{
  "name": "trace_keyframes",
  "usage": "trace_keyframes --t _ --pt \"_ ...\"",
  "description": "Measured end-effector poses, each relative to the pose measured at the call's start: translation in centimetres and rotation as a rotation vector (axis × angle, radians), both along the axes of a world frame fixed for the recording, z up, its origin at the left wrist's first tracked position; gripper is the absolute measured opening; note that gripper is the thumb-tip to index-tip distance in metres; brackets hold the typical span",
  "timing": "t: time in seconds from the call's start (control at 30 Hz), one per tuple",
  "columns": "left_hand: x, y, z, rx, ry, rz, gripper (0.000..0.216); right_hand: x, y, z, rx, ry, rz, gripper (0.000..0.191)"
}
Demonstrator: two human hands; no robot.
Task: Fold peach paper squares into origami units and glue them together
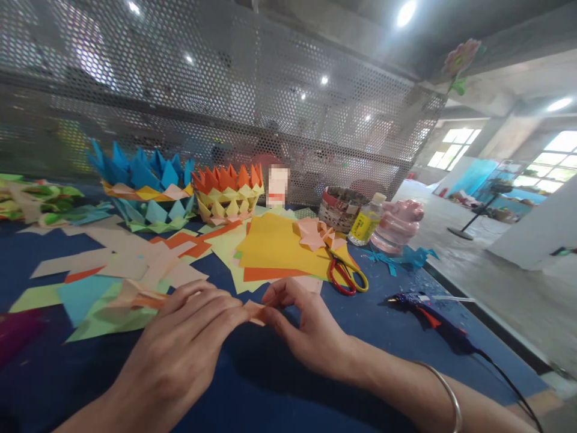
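A small folded piece of peach paper (255, 313) spans the gap between my hands, low over the blue table. My left hand (189, 337) lies over its left end, fingers together and pressed on it. The thumb and forefinger of my right hand (309, 322) pinch the other end. Most of the piece under my left fingers is hidden. Beside my left hand is another folded peach paper strip (139, 296), resting on a green sheet (108, 316). Yellow sheets (274, 240) are stacked just beyond my hands, with red-and-yellow scissors (345, 273) on their right edge.
Blue (153, 171) and orange-yellow (229, 192) folded-paper crowns stand at the back left. A woven basket (340, 209), a labelled bottle (365, 222) and a pink translucent container (396, 225) stand back right. A corded glue gun (428, 319) lies right. Perforated metal (225, 90) borders the table (279, 385).
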State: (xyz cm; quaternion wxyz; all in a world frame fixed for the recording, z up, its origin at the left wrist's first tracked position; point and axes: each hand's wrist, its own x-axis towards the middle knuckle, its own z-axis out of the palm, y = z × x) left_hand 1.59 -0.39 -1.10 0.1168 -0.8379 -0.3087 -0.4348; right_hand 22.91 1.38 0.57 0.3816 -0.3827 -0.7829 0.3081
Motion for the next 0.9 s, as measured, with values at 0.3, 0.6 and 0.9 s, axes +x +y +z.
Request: trace_keyframes --t 0.3,0.6,0.9 --pt "0.1 0.3 1.0 0.065 0.061 -0.052 0.03 0.1 0.1 0.3 0.035 -0.139 0.017 0.012" --pt "-1.1 0.8 -1.6 0.001 0.073 0.005 0.034 4.5 4.5 4.1 0.172 -0.53 -0.208 0.017" --pt "-0.8 0.8 -0.9 -0.099 -0.011 0.022 0.03 18.5 -1.0 7.0 0.183 -0.782 -0.742 0.034"
